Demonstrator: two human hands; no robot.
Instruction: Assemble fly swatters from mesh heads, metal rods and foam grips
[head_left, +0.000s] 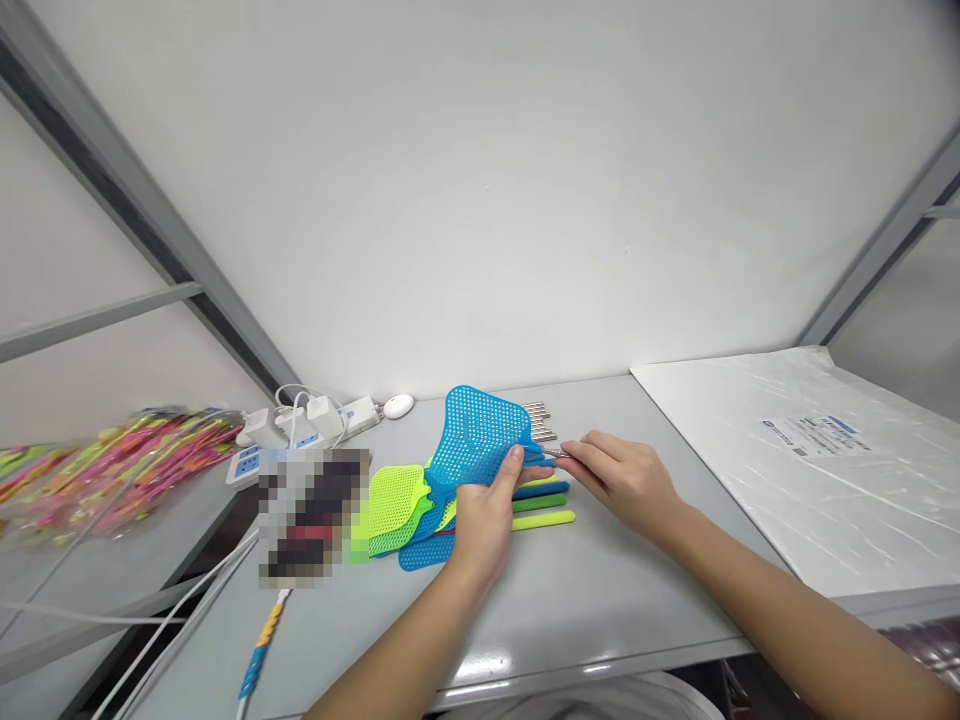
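A person's left hand [484, 525] closes around the neck of a blue swatter [476, 435], thumb on top, holding it above a gray table [600, 600]. The right hand [634, 485] pinches a slim metal rod [556, 453] between thumb and fingers, its tip at the swatter's neck; whether it sits inside is impossible to tell. Green and blue swatters [394, 500] lie beneath the left hand, with more rods [537, 433] behind. A white pack [712, 480] rests at right, a power strip [358, 415] at left.
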